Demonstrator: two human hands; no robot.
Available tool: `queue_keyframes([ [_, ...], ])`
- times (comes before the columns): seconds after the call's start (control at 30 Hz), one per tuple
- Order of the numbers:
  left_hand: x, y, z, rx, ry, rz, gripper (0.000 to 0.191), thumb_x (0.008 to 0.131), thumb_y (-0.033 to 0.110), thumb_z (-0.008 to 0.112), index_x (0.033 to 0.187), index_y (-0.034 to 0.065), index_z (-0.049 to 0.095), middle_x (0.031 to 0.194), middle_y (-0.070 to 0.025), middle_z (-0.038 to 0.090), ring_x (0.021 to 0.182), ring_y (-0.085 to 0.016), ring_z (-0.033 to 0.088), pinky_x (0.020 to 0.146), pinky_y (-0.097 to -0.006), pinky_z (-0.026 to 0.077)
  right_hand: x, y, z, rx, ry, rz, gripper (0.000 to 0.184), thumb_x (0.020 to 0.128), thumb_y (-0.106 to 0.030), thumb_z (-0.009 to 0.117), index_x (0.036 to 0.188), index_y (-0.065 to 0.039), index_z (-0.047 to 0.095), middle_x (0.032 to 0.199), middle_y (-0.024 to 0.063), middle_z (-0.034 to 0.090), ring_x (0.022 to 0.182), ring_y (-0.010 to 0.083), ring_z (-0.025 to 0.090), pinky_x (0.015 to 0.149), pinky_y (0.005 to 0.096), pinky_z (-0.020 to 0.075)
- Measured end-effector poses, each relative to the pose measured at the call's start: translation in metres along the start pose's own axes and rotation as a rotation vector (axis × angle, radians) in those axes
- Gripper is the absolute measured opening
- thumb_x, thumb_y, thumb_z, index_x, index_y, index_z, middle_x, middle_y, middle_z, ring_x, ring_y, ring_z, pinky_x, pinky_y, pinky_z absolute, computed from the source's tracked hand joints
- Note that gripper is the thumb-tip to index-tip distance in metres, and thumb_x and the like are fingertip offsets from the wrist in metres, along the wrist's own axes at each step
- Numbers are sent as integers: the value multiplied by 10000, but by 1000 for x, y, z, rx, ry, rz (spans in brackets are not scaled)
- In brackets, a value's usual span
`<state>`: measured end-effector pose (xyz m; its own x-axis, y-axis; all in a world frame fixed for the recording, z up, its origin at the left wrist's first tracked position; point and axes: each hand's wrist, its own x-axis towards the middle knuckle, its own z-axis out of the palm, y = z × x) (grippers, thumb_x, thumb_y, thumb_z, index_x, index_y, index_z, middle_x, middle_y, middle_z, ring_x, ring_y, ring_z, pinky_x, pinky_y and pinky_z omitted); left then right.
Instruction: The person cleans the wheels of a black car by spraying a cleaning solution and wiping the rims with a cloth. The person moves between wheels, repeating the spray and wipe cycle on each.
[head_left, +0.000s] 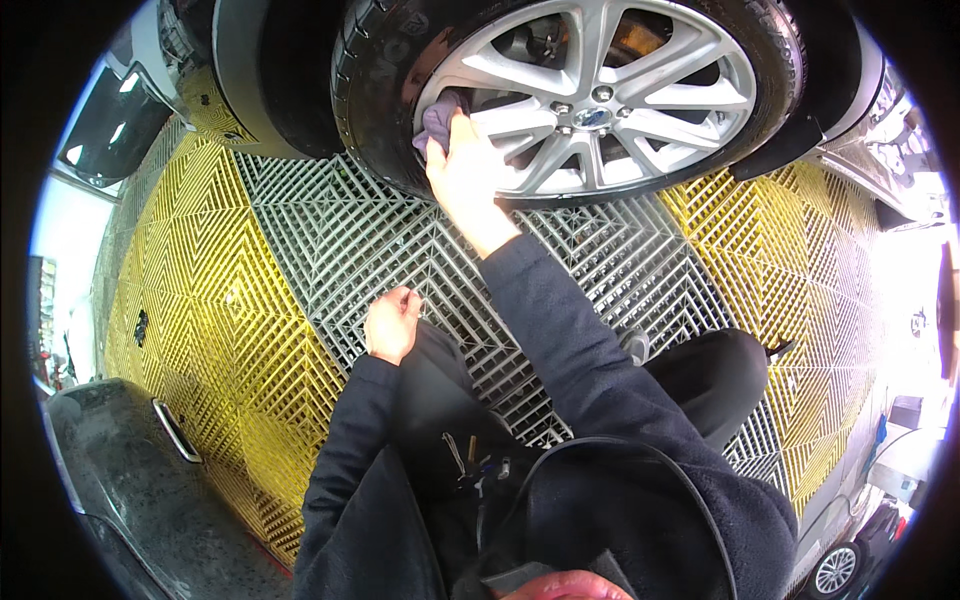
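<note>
My right hand (466, 161) presses a bunched purple-grey cloth (439, 126) against the left edge of the silver alloy wheel (592, 171), where the rim meets the black tire (382, 97). The wheel has split spokes, lug nuts and a blue oval center cap (592, 118). My left hand (393, 324) rests by my bent knee, well below the wheel, with its fingers curled together. No object shows in it.
Yellow and grey slotted plastic floor tiles (217, 300) lie beneath me. A dark car body panel with a handle (127, 465) stands at the lower left. Another car's wheel (836, 568) shows at the lower right. A small black object (141, 328) lies on the yellow tiles.
</note>
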<state>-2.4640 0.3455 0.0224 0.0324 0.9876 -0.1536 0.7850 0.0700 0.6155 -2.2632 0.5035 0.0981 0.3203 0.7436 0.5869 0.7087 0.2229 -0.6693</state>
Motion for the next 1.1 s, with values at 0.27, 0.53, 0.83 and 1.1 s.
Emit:
queue_keyframes([
  [0.27,8,12,11,86,-4,107,300,1006,328,636,944,48,722,850,-190,732,809,-400,721,721,-471,563,26,-11,-49,1177,167,880,223,1016,-144,693,1183,3,709,995,134,770,673,203,733,493,240,580],
  [0.53,16,22,15,128,-83,68,294,1011,346,626,980,76,735,884,-174,750,858,-403,734,774,-486,580,37,-30,-64,252,-45,373,514,876,-391,799,1086,73,729,911,276,735,870,401,758,873,465,584],
  [0.83,26,23,25,133,-55,111,305,1010,340,617,954,63,732,882,-192,745,864,-433,722,772,-497,579,45,-45,-73,167,7,235,448,891,-411,777,972,29,750,840,247,739,777,385,734,786,464,580],
  [1.1,24,13,24,48,-9,102,291,998,327,638,954,57,738,871,-183,747,826,-401,734,737,-482,577,48,24,-83,600,427,603,418,927,-323,748,1048,77,747,896,231,768,767,308,744,784,423,592],
])
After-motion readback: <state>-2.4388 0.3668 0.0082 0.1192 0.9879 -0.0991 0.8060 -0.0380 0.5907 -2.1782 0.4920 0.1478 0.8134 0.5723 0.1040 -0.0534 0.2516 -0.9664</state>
